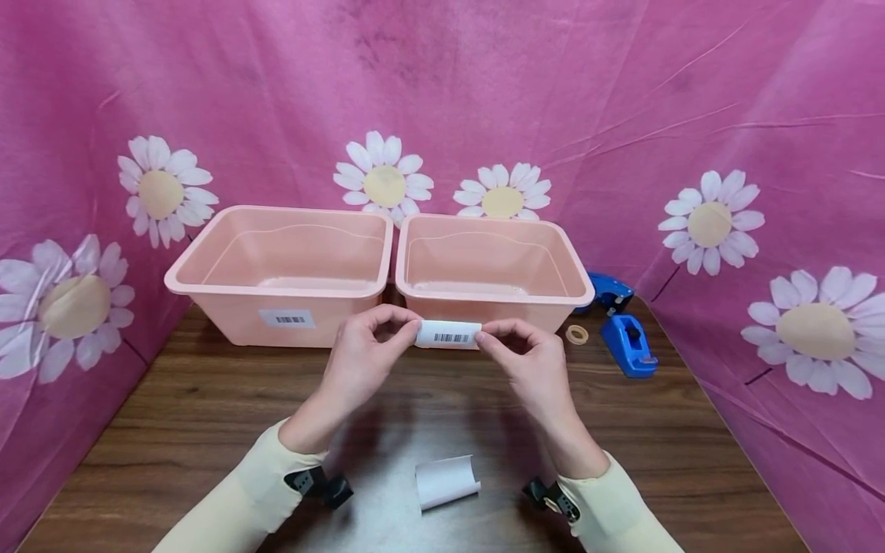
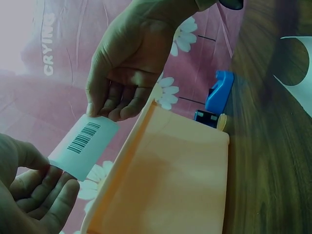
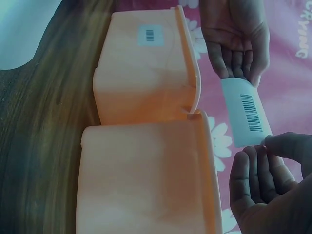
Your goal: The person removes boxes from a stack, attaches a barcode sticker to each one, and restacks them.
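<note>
We see a white label [image 1: 448, 330] with a black barcode [image 1: 452, 338] stretched between both hands. The left hand [image 1: 356, 361] pinches its left end between thumb and fingers, and the right hand [image 1: 531, 369] pinches its right end the same way. The label bows a little along its length, printed face towards us. It is held up off the worktop [image 1: 228, 430], on the near side of the right tub [image 1: 484, 257] and apart from it, as the wrist views show.

Just left of that tub stands the left tub [image 1: 297, 257], pink as well, with a second barcode sticker [image 1: 286, 318] flat on its near wall. Both tubs are upright, and we can see down to their bare floors.

Near us, between the forearms, a curled white paper [image 1: 446, 481] lies on the worktop. On the right, beside the right tub, we find a small tan ring [image 1: 577, 334] and a blue tape dispenser [image 1: 629, 349]; another blue tool [image 1: 608, 292] sits farther back, partly hidden by the tub.

Pale sleeves [image 1: 256, 476] and black straps [image 1: 307, 482] cover the wrists. Behind everything hangs a pink cloth [image 1: 442, 77] printed with daisies [image 1: 384, 187] – white petals, yellow centres.
</note>
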### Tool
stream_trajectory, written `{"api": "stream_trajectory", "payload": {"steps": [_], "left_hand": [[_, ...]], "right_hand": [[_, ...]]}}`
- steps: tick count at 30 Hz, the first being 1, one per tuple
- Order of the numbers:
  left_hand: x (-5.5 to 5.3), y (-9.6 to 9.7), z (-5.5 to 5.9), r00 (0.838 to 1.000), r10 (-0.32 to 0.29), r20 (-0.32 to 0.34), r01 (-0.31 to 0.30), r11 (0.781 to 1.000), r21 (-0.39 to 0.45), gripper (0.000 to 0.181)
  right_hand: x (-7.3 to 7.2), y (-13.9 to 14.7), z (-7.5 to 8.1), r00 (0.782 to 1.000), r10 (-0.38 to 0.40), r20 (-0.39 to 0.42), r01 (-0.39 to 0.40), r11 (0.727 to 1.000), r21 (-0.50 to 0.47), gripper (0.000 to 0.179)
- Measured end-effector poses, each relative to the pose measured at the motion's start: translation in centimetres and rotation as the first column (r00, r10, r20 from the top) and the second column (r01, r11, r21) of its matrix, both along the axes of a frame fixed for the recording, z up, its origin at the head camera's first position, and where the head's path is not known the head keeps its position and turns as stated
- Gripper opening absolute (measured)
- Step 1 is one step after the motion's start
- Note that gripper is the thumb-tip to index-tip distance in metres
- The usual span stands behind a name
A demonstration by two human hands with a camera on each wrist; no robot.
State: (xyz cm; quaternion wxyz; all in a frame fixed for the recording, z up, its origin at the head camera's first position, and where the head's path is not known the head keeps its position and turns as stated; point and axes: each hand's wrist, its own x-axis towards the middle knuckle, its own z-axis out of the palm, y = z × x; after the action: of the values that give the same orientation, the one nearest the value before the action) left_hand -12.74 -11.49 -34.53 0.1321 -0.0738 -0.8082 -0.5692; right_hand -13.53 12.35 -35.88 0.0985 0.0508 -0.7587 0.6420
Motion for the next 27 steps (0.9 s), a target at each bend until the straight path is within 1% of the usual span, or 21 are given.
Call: {"api": "stream_trajectory", "payload": {"steps": [4, 8, 11, 14, 17, 23, 27], "left_hand": [[-0.3, 0.0, -0.2, 0.999, -0.017, -0.031, 0.017, 1.000, -0.008, 0.011], [-0.8, 0.1, -0.6, 0.996, -0.031, -0.085, 0.029, 0.999, -0.033, 0.015], [-1.2, 0.3, -1.1, 0.990, -0.028, -0.136, 0.021, 0.999, -0.048, 0.015], [-1.8, 0.8, -1.7, 0.986, -0.006, -0.169, -0.003, 0.999, -0.052, 0.015], [-2.3, 1.3, -2.4, 0.984, 0.024, -0.175, -0.033, 0.998, -0.050, 0.015], [-3.0, 2.7, -3.7, 0.987, 0.070, -0.146, -0.077, 0.996, -0.040, 0.015], [-3.6, 3.6, -4.6, 0.982, 0.089, -0.167, -0.096, 0.995, -0.035, 0.013]], "right_hand": [[-0.1, -0.1, -0.1, 1.000, -0.008, 0.004, 0.008, 1.000, -0.020, 0.013], [-0.2, -0.1, -0.1, 1.000, -0.019, 0.014, 0.019, 1.000, -0.016, 0.012], [-0.4, 0.1, -0.2, 1.000, -0.024, 0.019, 0.024, 1.000, -0.008, 0.012], [-0.8, 0.2, -0.4, 0.999, -0.028, 0.017, 0.028, 1.000, -0.005, 0.012], [-1.2, 0.3, -0.8, 0.999, -0.039, 0.013, 0.039, 0.999, 0.010, 0.012], [-2.0, 0.9, -1.6, 0.996, -0.082, 0.019, 0.080, 0.994, 0.079, 0.012], [-2.4, 1.4, -2.0, 0.994, -0.108, 0.028, 0.104, 0.988, 0.116, 0.011]]}}
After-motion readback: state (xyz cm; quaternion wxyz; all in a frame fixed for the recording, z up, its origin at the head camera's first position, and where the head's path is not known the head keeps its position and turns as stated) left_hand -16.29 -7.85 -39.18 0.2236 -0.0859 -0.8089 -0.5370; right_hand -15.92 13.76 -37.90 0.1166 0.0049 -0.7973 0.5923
